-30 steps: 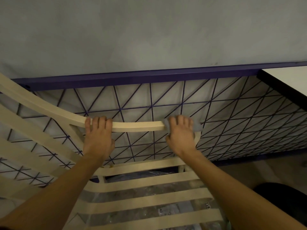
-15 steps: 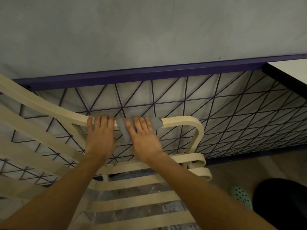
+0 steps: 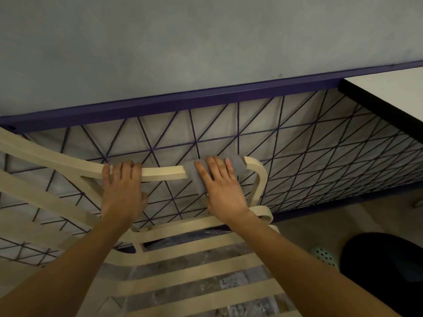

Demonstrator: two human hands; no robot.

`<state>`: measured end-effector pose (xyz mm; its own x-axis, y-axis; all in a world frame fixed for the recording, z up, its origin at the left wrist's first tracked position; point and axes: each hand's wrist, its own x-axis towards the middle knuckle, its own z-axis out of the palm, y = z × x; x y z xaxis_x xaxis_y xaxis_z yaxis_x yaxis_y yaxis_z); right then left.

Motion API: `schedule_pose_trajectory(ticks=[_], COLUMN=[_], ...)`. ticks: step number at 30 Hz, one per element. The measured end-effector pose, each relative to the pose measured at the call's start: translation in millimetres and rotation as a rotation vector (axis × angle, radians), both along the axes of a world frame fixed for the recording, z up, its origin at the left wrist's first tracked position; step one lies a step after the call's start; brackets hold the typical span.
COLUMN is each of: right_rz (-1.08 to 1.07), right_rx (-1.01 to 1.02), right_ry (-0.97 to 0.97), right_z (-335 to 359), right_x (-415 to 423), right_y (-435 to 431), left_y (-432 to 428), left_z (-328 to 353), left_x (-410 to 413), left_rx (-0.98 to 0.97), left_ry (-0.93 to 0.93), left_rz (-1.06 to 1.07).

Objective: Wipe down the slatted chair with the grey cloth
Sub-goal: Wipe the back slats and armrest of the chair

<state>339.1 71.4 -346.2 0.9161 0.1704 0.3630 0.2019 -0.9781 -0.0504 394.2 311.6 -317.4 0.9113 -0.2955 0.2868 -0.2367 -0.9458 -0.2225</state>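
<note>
The cream slatted chair fills the lower half of the head view, its curved armrest running left to right in front of me. My left hand grips the armrest near its left strut, fingers curled over the top. My right hand presses the grey cloth onto the armrest near its rounded right end. The cloth drapes over the rail and hangs a little below it; my fingers lie flat across it.
A purple wire-mesh panel under a purple rail stands just behind the chair, with a grey wall above. A white tabletop juts in at right. A green perforated shoe and a dark round object sit on the floor at lower right.
My right hand slid the cloth left along the armrest toward my left hand, then back right to the rounded end. My left hand kept its grip.
</note>
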Motion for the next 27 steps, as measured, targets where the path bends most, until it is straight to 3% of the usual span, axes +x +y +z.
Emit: schedule_pose_trajectory(ticks=[12,14,19,21,24,27], right_rz=[-0.169,-0.206,-0.324,-0.359,-0.454,-0.402], right_rx=[0.138,0.247,0.738,0.823,0.731,0.431], right_ry=[-0.067,-0.069,-0.028,-0.013,0.020,0.009], right_z=[4.2,1.0,-17.5,-19.0,-9.1,4.2], right_x=[4.0,1.5,-5.3,-1.5,7.4,6.3], right_y=[-37.7,-46.7,-72.3,-72.4,-60.2,-39.9], left_y=[-0.2,-0.8,0.1,-0.2,-0.2,-1.0], left_z=[-0.5,-0.4,-2.7,-3.7,-3.5,-3.3], left_x=[0.2,0.6,1.3,1.6,1.1,1.4], left_rx=[-0.009,-0.007,-0.029,-0.029,-0.022,-0.014], left_ry=[-0.008,-0.010,-0.030,-0.033,-0.028,-0.031], left_rz=[-0.010,-0.008,-0.022,-0.022,-0.015,-0.014])
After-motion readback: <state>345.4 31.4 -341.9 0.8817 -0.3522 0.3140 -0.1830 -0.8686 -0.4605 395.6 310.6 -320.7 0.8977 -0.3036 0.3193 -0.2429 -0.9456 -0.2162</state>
